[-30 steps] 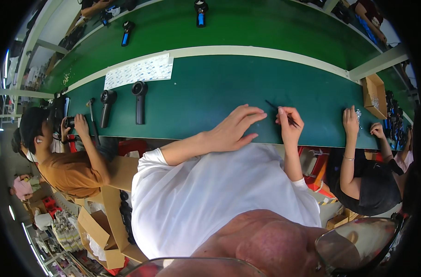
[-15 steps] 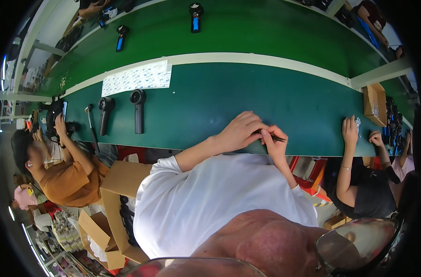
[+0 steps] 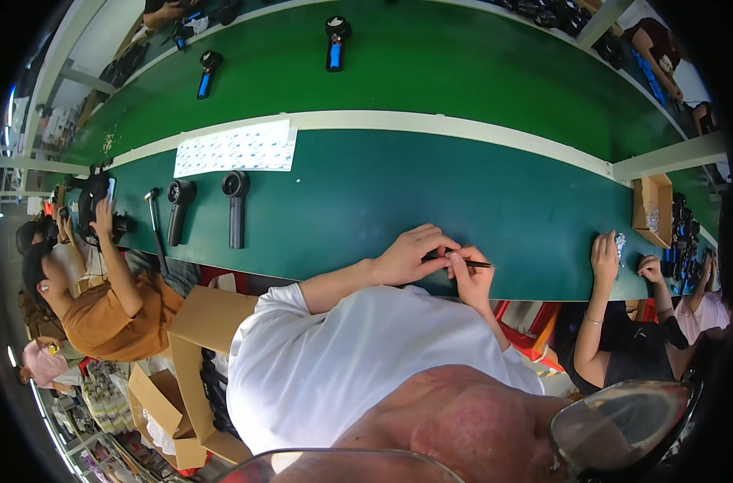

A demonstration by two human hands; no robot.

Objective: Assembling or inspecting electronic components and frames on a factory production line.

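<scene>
Tool (image 3: 481, 264) is being handled, right hand (image 3: 472, 280) pinching it, left hand (image 3: 412, 253) half-curled alongside, hold unclear; moving it needs steady pinching.

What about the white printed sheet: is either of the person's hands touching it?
No, the white sheet lies away toward the far-left part, while the left hand and right hand are together at a slim dark tool.

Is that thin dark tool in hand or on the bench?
In hand: the right hand pinches the dark tool, one end jutting out.
</scene>
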